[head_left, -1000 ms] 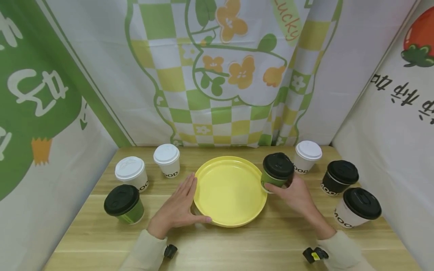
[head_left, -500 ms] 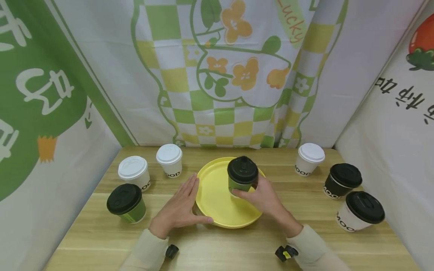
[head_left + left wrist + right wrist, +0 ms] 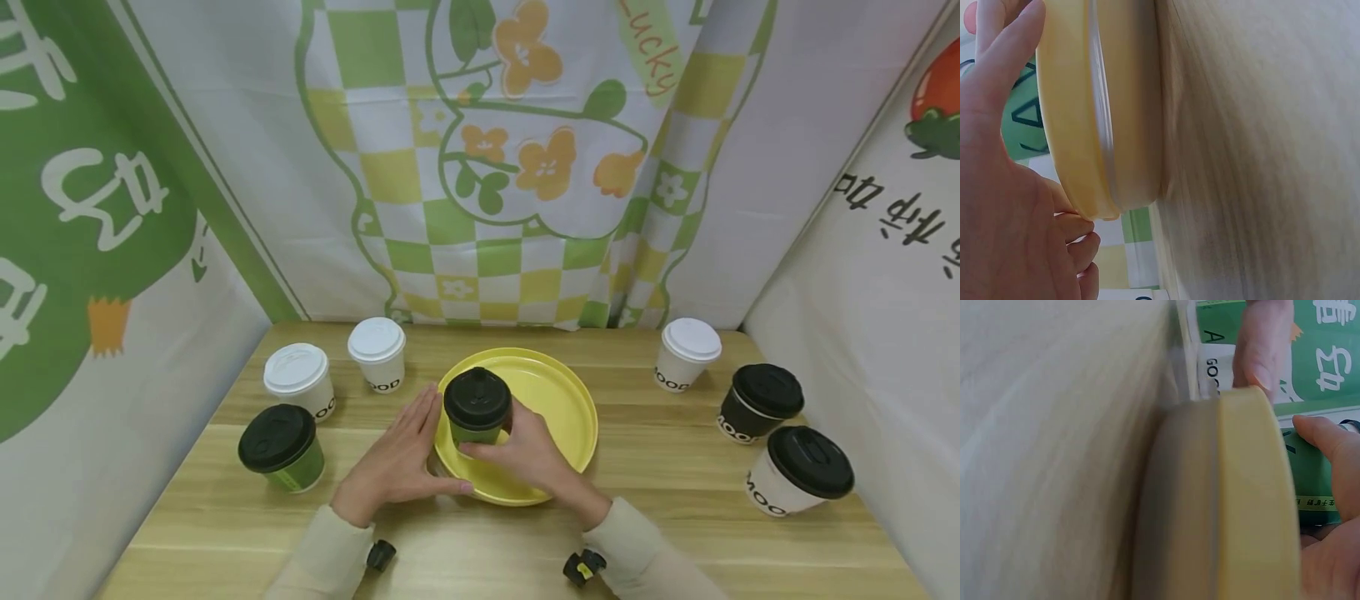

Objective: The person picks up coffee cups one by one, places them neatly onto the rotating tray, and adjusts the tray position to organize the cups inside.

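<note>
Grips the green cup (image 3: 477, 406) upright in the right hand (image 3: 531, 451) over the left part of the yellow plate (image 3: 556, 407), perhaps touching. Rests the spread left hand (image 3: 397, 463) against its rim (image 3: 1067, 122). Likely light, easily dented; best held gently round the body (image 3: 470, 436), below the black lid (image 3: 477, 395).

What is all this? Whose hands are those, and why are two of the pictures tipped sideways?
No robot here: they're a person's own left hand and right hand. The wide picture comes from a camera on the person's head, looking down. The tipped ones come from a camera on each wrist, probably tilting with it. They show the side of the yellow tray. The tray sits on a wooden table, six lidded cups around it, three to each side. The left hand touches the tray's edge. The right hand holds a green cup, above or on the tray; I can't tell which.
</note>
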A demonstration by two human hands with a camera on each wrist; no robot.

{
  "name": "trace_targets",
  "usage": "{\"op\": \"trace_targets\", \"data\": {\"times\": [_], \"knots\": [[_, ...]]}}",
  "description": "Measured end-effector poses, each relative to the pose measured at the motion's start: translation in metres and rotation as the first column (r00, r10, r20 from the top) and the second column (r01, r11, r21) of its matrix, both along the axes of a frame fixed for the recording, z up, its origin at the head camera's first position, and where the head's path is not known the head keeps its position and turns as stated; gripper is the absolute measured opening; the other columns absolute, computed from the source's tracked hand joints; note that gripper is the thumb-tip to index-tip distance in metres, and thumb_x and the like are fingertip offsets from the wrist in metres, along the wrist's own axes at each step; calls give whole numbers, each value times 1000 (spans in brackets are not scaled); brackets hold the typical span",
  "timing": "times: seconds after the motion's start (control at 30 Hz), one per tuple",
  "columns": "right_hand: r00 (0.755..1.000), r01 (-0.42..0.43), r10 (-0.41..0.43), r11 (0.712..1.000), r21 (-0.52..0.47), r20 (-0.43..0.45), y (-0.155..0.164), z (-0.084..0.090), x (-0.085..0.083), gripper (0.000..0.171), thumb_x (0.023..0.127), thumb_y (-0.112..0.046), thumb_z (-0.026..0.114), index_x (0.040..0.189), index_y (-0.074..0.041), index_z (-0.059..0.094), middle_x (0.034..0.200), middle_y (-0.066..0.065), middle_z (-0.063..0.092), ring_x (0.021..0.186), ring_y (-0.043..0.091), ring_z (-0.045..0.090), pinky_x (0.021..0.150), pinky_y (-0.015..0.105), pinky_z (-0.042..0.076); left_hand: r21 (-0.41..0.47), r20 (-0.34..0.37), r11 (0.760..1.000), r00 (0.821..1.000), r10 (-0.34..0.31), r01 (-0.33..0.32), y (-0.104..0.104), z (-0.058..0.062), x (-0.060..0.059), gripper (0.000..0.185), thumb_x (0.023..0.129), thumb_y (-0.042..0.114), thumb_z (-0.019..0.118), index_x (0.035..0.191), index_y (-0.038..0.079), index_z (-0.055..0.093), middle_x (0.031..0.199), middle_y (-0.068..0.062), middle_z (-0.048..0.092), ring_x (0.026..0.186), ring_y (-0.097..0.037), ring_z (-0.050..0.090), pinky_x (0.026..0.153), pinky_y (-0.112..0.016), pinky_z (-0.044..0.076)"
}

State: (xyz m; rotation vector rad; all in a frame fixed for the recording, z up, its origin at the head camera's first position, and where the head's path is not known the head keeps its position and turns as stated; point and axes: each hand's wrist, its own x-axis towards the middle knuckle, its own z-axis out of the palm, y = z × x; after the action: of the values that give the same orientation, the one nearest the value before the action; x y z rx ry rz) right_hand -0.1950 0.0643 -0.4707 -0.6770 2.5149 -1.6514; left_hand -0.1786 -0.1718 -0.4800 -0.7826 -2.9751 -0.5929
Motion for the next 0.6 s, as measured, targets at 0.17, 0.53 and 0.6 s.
{"op": "trace_targets", "data": {"times": [0.17, 0.53, 0.6], "knots": [[1000, -20, 20, 1000, 20, -1, -8, -5, 1, 82, 82, -31, 93, 152, -24, 52, 146, -3, 66, 135, 18, 63, 113, 43, 55, 17, -12, 1000, 1000, -4, 4, 0, -1, 0, 139, 77, 77, 76, 170, 3, 3, 176, -26, 8, 163, -44, 17, 131, -61, 27], [999, -40, 41, 998, 57, -22, -13, -11, 2, 84, 82, -31, 93, 154, -25, 49, 145, -2, 66, 134, 17, 64, 112, 43, 55, 32, -8, 999, 1000, -3, 3, -1, 0, 0, 137, 77, 76, 76, 170, 2, 7, 176, -27, 7, 163, -47, 19, 129, -63, 28], [999, -44, 46, 997, 61, -24, -13, -11, 2, 84, 83, -31, 93, 154, -25, 49, 146, -2, 66, 134, 17, 64, 112, 43, 55, 33, -7, 999, 1000, -1, 1, -1, 1, 0, 137, 77, 76, 76, 170, 2, 8, 176, -28, 8, 162, -47, 19, 129, -63, 28]]}}
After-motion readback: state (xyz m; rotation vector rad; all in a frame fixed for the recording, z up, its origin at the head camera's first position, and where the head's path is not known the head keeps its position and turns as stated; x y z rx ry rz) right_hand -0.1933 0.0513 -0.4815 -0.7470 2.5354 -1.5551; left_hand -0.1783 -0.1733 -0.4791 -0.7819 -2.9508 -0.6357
